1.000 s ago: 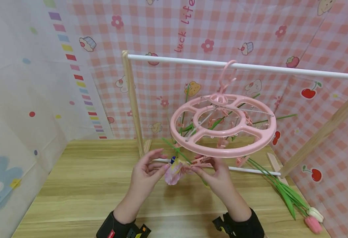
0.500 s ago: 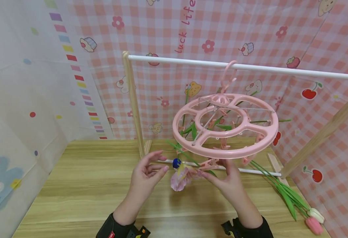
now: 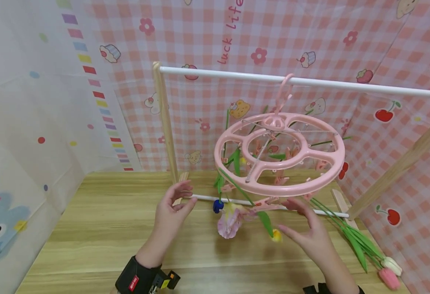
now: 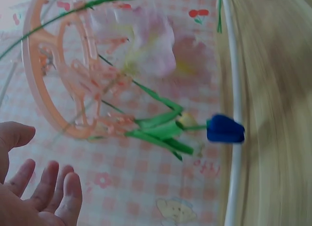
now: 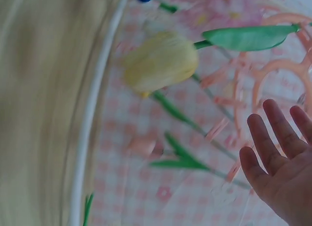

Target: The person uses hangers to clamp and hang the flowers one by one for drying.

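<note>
A pink round clip hanger (image 3: pixel 288 190) hangs by its hook from the white rail. From its clips hang several artificial flowers, heads down. A pale purple ruffled flower (image 3: pixel 229 225) hangs at the front clip (image 3: pixel 268 202). Beside it are a blue tulip (image 3: pixel 218 206) and a yellow tulip (image 3: pixel 276 235), the latter large in the right wrist view. My left hand (image 3: pixel 172 210) is left of the blue tulip, apart from it, fingers loosely bent around nothing. My right hand (image 3: pixel 308 230) is right of the yellow tulip, fingers spread and holding nothing.
The white top rail (image 3: pixel 218 73) spans a wooden-legged stand, with a lower white rail (image 3: pixel 205 198) near the tabletop. A white tulip (image 3: pixel 390 265) and a pink tulip (image 3: pixel 388 278) lie at the table's right. Patterned cloth (image 3: pixel 204 45) covers the walls.
My right hand has let go at the front clip and moved right, away from the purple flower. The left hand has drawn back slightly left. The hanger has turned a little and its flowers shifted.
</note>
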A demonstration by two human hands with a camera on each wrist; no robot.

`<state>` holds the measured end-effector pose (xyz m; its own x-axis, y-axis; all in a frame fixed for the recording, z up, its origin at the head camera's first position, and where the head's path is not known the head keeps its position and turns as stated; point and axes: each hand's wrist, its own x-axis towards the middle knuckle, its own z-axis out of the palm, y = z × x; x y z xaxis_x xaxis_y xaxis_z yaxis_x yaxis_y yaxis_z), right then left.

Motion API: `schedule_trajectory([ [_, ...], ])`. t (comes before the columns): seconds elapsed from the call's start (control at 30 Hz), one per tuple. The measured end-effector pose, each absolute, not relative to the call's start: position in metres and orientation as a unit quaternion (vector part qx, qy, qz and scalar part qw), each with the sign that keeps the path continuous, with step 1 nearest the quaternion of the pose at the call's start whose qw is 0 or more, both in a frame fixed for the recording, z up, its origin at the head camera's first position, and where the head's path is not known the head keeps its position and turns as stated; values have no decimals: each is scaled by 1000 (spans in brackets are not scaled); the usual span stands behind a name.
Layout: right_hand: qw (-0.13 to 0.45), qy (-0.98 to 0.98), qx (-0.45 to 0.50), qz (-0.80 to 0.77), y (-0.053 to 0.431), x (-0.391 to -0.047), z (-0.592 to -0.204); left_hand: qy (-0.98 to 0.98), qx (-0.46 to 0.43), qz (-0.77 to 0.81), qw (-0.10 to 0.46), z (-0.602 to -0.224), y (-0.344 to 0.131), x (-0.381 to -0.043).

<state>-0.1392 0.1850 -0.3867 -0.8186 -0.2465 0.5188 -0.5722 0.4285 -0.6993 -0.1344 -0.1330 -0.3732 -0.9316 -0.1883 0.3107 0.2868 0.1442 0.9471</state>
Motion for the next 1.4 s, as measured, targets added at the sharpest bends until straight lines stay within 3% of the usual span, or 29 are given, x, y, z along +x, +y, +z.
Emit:
schedule_trajectory([
  [0.3,195,-887,198,370,241,-149,-421,-729,-12,-637,250,-389,-156,-159],
  [0.53,158,-941,119,275,275,-150,-428,-753,-13,-577,315,-422,-178,-193],
  [0.87,211,-955,103,181,321,-158,-456,-800,-8,-512,313,-448,-202,-209],
  [1.13,111,-985,36,125,352,-156,-470,-831,-32,-485,270,-451,-208,-227],
  [1.4,72,-990,38,112,366,-154,-479,-830,-38,-497,251,-441,-205,-239],
])
